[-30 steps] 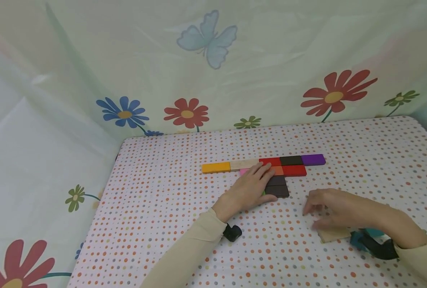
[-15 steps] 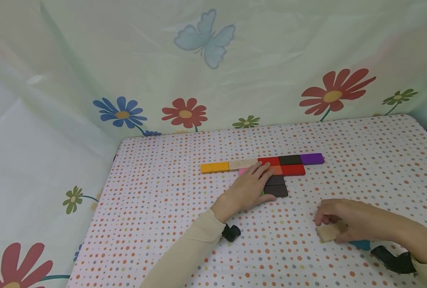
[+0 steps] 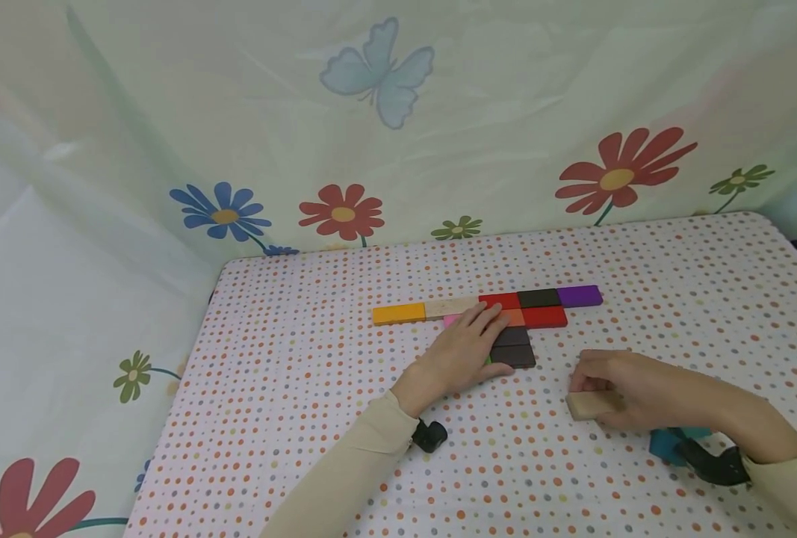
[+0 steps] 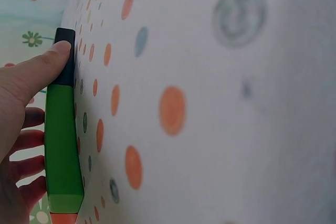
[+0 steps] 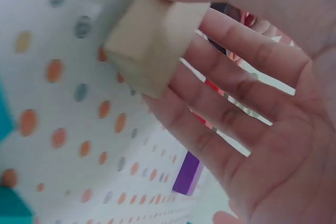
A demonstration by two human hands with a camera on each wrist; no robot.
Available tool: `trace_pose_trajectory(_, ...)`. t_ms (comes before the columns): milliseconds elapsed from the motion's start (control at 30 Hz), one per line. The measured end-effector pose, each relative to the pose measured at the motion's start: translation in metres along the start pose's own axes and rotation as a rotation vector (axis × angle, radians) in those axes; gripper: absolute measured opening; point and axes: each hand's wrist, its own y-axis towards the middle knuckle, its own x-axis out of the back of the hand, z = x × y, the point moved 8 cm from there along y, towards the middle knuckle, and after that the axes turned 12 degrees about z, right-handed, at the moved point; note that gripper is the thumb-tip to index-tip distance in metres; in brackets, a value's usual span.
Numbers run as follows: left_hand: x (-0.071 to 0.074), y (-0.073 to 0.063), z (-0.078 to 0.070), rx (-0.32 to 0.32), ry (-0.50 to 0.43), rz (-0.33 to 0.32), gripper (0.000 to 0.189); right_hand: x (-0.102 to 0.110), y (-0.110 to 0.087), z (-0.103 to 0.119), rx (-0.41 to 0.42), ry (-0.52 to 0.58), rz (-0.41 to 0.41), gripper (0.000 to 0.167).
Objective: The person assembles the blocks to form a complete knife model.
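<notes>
Flat coloured blocks lie edge to edge on the dotted tablecloth. The back row runs from a yellow block (image 3: 398, 314) through a bare wooden one (image 3: 449, 307) to a purple block (image 3: 580, 296). A red block (image 3: 544, 317) and dark blocks (image 3: 514, 356) sit nearer. My left hand (image 3: 453, 360) rests across the group with fingers extended, partly covering it. In the left wrist view, its thumb lies on a dark block beside a green block (image 4: 62, 140). My right hand (image 3: 640, 388) pinches a plain wooden block (image 3: 588, 406) between thumb and fingers, right of the group.
A teal piece (image 3: 667, 446) lies under the right wrist, partly hidden by the black wrist strap (image 3: 714, 459). Behind the table's far edge hangs a curtain (image 3: 492, 134) printed with flowers and a butterfly.
The right hand has closed its fingers on the plain wooden block and moved it slightly left and away from me. The left hand has stayed on the block group.
</notes>
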Motion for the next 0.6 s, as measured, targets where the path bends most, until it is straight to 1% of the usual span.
trace_pose_trajectory(100, 0.000, 0.000, 0.000, -0.001, 0.006, -0.006, 0.078, 0.012, 0.008, 0.003, -0.011, -0.054, -0.058, 0.031)
trace_pose_trajectory(167, 0.000, -0.001, 0.000, -0.001, 0.012, -0.010, 0.078, 0.021, 0.013, 0.003, -0.034, -0.091, -0.106, 0.032)
trace_pose_trajectory(233, -0.001, -0.001, 0.000, -0.001, 0.017, -0.010, 0.078, 0.031, 0.017, 0.002, -0.050, -0.128, -0.166, 0.033)
trace_pose_trajectory(333, -0.001, 0.000, 0.000, -0.001, 0.016, -0.006, 0.078, 0.042, 0.021, 0.001, -0.044, -0.155, -0.248, 0.033)
trace_pose_trajectory(433, -0.001, 0.000, 0.000, 0.000, 0.015, -0.005, 0.079, 0.048, 0.026, 0.000, -0.034, -0.170, -0.290, 0.033)
trace_pose_trajectory(600, 0.000, 0.001, 0.001, 0.001, 0.018, -0.012, 0.079, 0.053, 0.036, 0.000, -0.040, -0.210, -0.320, 0.031)
